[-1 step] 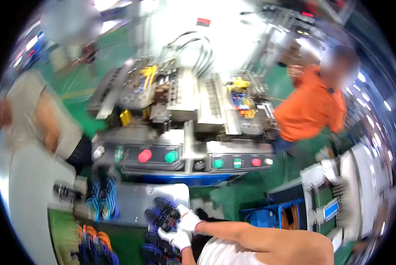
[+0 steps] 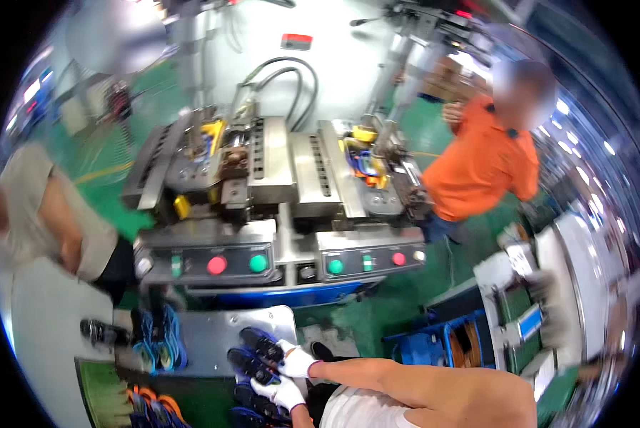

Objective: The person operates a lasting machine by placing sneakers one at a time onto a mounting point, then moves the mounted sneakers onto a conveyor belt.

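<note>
Blue shoes [image 2: 167, 341] sit left on the tabletop [image 2: 209, 337], dark shoes [image 2: 250, 364] at its right end, then gloved left hand [image 2: 280, 392] and right hand [image 2: 298, 362] against them, cannot tell if either pinches.

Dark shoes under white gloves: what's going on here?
Someone's gloved right hand and left hand are on dark shoes near the right end of a grey table; how firmly they grip is hard to tell. Blue-trimmed shoes sit farther left. Beyond the table stands a machine with red and green buttons. A person in orange is to its right.
</note>
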Motion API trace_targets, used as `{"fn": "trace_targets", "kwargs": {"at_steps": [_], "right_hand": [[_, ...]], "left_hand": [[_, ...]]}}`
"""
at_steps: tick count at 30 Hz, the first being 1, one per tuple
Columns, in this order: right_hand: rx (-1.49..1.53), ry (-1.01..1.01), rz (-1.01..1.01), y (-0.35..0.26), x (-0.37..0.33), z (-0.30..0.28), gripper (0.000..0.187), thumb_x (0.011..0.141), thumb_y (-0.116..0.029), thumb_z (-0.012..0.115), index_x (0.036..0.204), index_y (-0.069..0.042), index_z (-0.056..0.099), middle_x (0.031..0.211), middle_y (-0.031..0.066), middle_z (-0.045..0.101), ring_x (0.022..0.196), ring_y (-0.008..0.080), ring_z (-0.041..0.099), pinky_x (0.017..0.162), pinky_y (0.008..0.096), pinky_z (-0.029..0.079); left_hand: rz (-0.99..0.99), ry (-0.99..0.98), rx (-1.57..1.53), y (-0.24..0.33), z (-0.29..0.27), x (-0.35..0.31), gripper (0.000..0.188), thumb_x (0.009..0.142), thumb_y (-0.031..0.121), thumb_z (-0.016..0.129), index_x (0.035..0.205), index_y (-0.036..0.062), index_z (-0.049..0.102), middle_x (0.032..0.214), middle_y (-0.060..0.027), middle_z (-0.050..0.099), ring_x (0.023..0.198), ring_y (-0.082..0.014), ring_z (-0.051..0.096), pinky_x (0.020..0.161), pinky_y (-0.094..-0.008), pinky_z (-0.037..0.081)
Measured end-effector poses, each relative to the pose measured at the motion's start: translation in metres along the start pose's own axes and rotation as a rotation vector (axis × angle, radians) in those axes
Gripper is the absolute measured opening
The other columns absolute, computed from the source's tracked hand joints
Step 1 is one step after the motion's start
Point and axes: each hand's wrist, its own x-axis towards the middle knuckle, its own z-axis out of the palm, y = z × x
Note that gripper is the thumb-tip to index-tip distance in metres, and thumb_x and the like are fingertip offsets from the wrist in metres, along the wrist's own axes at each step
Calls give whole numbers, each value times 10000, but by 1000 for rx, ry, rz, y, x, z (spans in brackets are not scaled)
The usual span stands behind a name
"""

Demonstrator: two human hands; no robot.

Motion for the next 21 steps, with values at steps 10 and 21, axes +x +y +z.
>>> {"fn": "trace_targets", "kwargs": {"at_steps": [10,21], "right_hand": [[576,26,369,-4,-136,-138,524,736,-473,834,853,26,723,782,108,688,711,196,624,638,391,498],[1316,1379,155,170,-388,-196,325,814,-225,870,984,-1,706,935,2,692,769,116,604,740,311,534]], "left_hand": [[146,-739,225,104,-74,15,932,753,179,888,1499,-77,391,1429,-303,544,1266,-396,572,1112,-454,452],[572,-1809,-125,239,39,-244,726,797,37,802,1434,-24,458,1270,-185,645,1136,-294,637,1016,-409,514]]}}
